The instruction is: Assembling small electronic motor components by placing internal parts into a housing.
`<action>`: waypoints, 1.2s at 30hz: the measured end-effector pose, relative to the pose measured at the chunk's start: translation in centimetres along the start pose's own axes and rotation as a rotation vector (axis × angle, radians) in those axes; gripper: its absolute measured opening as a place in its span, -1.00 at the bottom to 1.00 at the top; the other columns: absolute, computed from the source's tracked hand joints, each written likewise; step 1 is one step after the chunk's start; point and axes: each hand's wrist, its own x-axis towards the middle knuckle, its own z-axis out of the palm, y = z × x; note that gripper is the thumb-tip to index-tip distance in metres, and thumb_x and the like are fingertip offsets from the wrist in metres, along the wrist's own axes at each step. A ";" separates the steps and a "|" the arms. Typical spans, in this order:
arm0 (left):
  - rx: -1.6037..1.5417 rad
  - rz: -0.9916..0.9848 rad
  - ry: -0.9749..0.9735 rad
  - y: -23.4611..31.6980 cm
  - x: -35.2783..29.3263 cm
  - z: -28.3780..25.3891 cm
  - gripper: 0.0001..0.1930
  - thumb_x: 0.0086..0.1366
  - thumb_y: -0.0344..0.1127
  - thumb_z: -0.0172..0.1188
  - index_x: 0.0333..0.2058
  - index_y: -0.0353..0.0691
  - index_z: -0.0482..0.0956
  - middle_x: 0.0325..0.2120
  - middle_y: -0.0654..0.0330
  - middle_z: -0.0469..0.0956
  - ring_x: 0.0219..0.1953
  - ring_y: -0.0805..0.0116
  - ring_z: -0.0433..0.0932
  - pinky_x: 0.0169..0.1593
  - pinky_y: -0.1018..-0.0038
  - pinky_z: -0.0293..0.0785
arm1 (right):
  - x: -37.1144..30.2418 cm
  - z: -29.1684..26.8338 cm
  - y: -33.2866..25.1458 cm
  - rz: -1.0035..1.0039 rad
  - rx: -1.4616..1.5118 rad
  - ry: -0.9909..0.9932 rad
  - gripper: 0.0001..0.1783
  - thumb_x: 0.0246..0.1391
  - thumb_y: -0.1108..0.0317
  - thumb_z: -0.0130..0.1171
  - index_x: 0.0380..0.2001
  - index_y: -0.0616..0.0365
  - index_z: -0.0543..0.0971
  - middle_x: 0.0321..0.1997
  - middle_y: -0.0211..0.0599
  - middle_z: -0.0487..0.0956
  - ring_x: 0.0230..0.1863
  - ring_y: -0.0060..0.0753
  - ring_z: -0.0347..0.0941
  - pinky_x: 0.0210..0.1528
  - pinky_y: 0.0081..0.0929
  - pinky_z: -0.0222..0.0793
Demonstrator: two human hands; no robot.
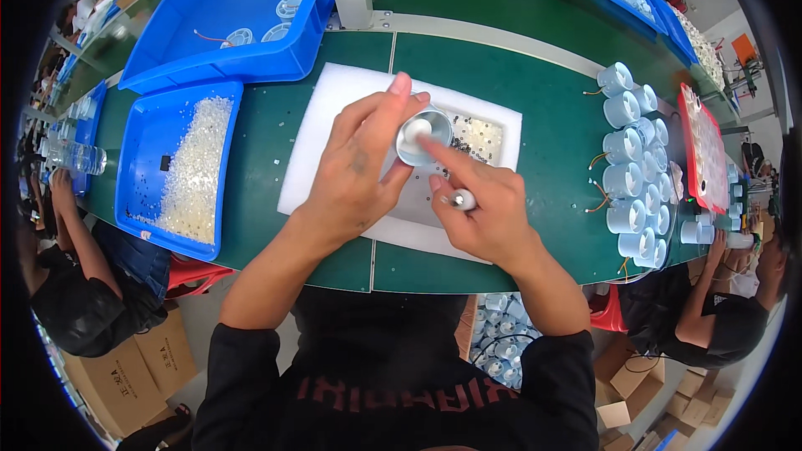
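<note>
Above the white foam tray (pixel 316 129), my left hand (pixel 355 154) grips a small light-blue cup-shaped housing (pixel 439 127) with its open mouth facing up. A white round part (pixel 418 127) shows inside it. My right hand (pixel 497 213) reaches its index finger into the mouth of the cup. Held in the curled fingers of that hand is a tool with a rounded silver-white end (pixel 462 200); the rest of the tool is hidden. In the tray's recess, right of the cup, lie small dark and pale pieces (pixel 480 138).
A blue tray (pixel 138 146) of small translucent pieces (pixel 200 171) stands left, below a large blue bin (pixel 225 0). Rows of light-blue cups (pixel 622 146) with wires stand right, beside a red tray (pixel 702 150). Co-workers sit at both sides. More cups (pixel 501 338) fill a container below.
</note>
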 end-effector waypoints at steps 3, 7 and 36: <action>0.049 0.003 -0.003 0.1 -0.1 0.0 -0.09 -0.24 -0.68 0.30 0.19 -0.33 0.13 -0.13 0.09 0.54 -0.05 0.19 0.38 0.02 0.41 0.28 | 0.3 0.0 -0.4 0.126 -0.206 0.059 -0.68 -0.18 0.62 0.11 -0.25 0.25 0.60 -0.58 -0.23 0.55 -0.60 -0.51 0.45 -0.51 -0.61 0.34; 0.093 -0.008 -0.001 -0.2 0.3 -0.9 -0.13 -0.20 -0.66 0.28 0.18 -0.32 0.15 -0.07 0.08 0.48 -0.05 0.12 0.38 0.06 0.35 0.22 | 0.5 -2.9 -0.1 0.125 0.233 -0.132 -0.78 -0.12 0.57 0.12 -0.31 0.23 0.60 -0.46 -0.20 0.59 -0.56 -0.45 0.49 -0.46 -0.59 0.37; 0.324 -1.110 -0.493 -16.7 10.4 -11.7 -0.25 0.24 0.33 -0.28 0.17 -0.17 0.26 0.15 -0.08 0.24 0.19 -0.09 0.22 0.21 0.19 0.16 | 1.8 -11.3 5.0 0.412 -0.261 0.703 -0.84 0.03 0.42 0.15 -0.28 0.19 0.51 -0.55 -0.30 0.45 -0.63 -0.53 0.38 -0.63 -0.61 0.26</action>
